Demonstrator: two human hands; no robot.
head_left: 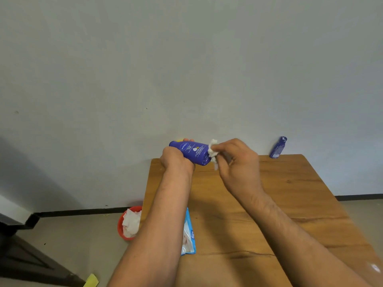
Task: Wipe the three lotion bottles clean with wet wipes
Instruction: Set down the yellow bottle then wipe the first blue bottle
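While the left hand (176, 160) grips one lotion bottle (193, 152) and the right hand (238, 160) pinches a wet wipe (212, 151) on its end, another bottle (277, 148) at the worktop's (290, 204) far right corner perhaps awaits wiping.

Held: blue Nivea bottle (191, 152), lying sideways in the left hand (176, 160), label up. Crumpled white wipe (213, 151) pinched by the right hand (236, 160), touching the bottle's right end. Small blue bottle (278, 147) stands well right of both grips. Wipes pack (189, 233) lies flat, nearer the body, beside the left forearm.
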